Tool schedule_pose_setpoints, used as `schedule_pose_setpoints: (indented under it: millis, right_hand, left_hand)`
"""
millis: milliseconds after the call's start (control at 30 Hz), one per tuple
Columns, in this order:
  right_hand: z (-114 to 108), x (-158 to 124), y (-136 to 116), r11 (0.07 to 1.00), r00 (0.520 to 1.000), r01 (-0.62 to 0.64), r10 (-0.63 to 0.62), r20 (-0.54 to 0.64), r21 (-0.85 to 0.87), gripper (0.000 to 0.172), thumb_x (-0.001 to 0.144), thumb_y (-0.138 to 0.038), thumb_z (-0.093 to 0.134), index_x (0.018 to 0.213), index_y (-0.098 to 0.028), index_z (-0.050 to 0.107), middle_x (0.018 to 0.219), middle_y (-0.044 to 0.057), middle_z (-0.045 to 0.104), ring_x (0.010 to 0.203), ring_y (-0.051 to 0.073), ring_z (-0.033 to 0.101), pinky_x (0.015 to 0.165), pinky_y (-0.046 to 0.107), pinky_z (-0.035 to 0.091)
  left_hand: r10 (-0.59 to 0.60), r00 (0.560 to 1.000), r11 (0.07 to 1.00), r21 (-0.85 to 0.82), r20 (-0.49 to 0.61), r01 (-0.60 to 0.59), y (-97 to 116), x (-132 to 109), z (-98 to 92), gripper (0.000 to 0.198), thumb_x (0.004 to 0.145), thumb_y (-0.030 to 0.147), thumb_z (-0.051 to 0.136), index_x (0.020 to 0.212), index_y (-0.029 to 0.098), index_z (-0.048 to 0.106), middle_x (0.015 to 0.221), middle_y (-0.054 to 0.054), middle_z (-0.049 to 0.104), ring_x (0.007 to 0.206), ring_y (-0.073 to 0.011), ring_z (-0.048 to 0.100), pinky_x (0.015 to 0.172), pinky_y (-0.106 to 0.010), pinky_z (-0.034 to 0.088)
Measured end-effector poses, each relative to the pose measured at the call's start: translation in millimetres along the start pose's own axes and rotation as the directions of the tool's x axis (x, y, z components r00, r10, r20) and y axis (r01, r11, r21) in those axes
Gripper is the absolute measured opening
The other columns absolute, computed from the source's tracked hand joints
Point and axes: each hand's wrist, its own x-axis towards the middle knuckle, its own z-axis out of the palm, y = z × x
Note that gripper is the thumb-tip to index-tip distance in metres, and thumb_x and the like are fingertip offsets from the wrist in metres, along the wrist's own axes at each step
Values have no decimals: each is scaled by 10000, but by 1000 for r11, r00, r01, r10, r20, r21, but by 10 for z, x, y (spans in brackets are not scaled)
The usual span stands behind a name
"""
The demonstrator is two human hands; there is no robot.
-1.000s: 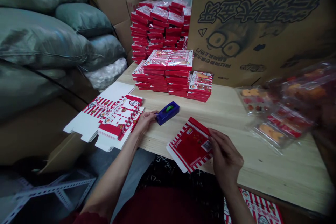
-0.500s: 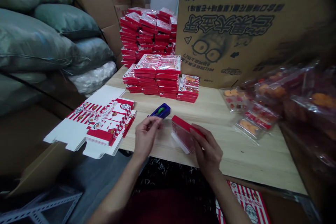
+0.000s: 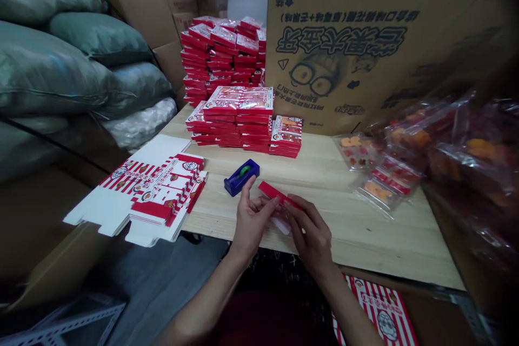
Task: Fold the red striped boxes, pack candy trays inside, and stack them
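The left hand (image 3: 251, 221) is pinching one end of a small red-and-white card box (image 3: 272, 193) between thumb and fingers, and the right hand (image 3: 310, 238) is gripping its other end, fingers curled over the red edge. The hands are working narrowly, almost meeting, with the box held over the front of the desk (image 3: 365, 243). Most of it is hidden behind the fingers, a white flap showing below, so how far it is folded cannot be told. A blue tape dispenser (image 3: 241, 177) is sitting just beyond the left hand, untouched. To the left, flat printed carton blanks (image 3: 154, 194) are lying in a pile, and ahead, stacks of red boxes (image 3: 231, 124) are crowding the back of the desk. To the right, clear plastic bags of orange and red sweets (image 3: 377, 186) are spilling toward the working space, with a large cardboard carton (image 3: 336, 48) standing behind them
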Motion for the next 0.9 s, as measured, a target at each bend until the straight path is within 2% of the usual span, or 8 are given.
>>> schedule_pose_setpoints:
  millis: [200, 367, 500, 567, 633, 700, 767, 900]
  right_hand:
    - [-59, 152, 37, 999, 990, 33, -28, 140, -34, 619, 995, -58, 515, 1530, -370, 491, 1320, 90, 638, 1271, 272, 616, 1204, 653, 378]
    - [-137, 251, 35, 987, 987, -102, 85, 135, 126, 523, 1009, -98, 526, 1441, -384, 594, 1236, 80, 641, 1212, 242, 634, 1144, 580, 471]
    - [-301, 276, 180, 940, 961, -275, 275, 31, 200, 346, 1009, -201, 580, 1281, -353, 730, 1154, 75, 668, 1121, 236, 657, 985, 473, 569]
    - [-408, 236, 327, 891, 903, -380, 415, -108, 247, 273, 983, -277, 641, 1224, -311, 766, 1147, 79, 693, 1093, 238, 663, 932, 436, 577]
    - [-475, 131, 498, 803, 793, -472, 567, -223, 363, 296, 946, -351, 693, 1217, -261, 771, 1179, 90, 721, 1095, 248, 676, 937, 436, 569]
    - [-463, -44, 654, 694, 668, -532, 696, -263, 486, 387, 937, -413, 688, 1267, -218, 743, 1209, 108, 746, 1079, 255, 704, 939, 444, 569]
    - [-371, -265, 764, 630, 587, -581, 763, -270, 515, 458, 949, -464, 638, 1301, -181, 716, 1172, 127, 778, 998, 254, 738, 886, 438, 588]
    - [-125, -658, 877, 674, 596, -626, 738, -317, 391, 416, 907, -488, 641, 1084, -144, 795, 990, 127, 819, 855, 258, 749, 775, 409, 603]
  left_hand:
    - [-70, 995, 997, 32, 73, 68, -62, 110, -115, 884, 833, 324, 806, 1560, 191, 321, 715, -5, 755, 647, -188, 735, 740, -338, 585]
    - [-28, 987, 945, 326, 160, -26, -260, 379, -318, 601, 822, 377, 806, 1348, 163, 611, 488, 86, 562, 477, -149, 598, 539, -250, 449]
    - [135, 975, 792, 572, 175, -212, -344, 574, -416, 361, 869, 373, 762, 1188, 212, 711, 549, 63, 578, 515, -140, 542, 589, -264, 440]
    - [199, 965, 731, 629, 173, -264, -340, 617, -456, 377, 884, 370, 745, 1226, 218, 701, 741, 0, 692, 682, -175, 637, 691, -286, 490]
    - [227, 953, 725, 618, 202, -303, -343, 623, -503, 487, 861, 372, 771, 1313, 223, 665, 1054, -80, 740, 954, -230, 688, 851, -332, 524]
    - [157, 939, 754, 576, 307, -314, -384, 614, -556, 542, 844, 379, 790, 1345, 223, 654, 1276, -126, 700, 1140, -271, 663, 972, -377, 513]
    - [30, 909, 765, 576, 416, -289, -473, 629, -615, 484, 871, 395, 756, 1315, 218, 680, 1291, -130, 714, 1143, -279, 679, 984, -392, 523]
    - [-44, 896, 662, 685, 441, -305, -720, 816, -717, 329, 901, 403, 690, 1153, 203, 758, 1176, -128, 770, 1075, -302, 709, 966, -432, 529]
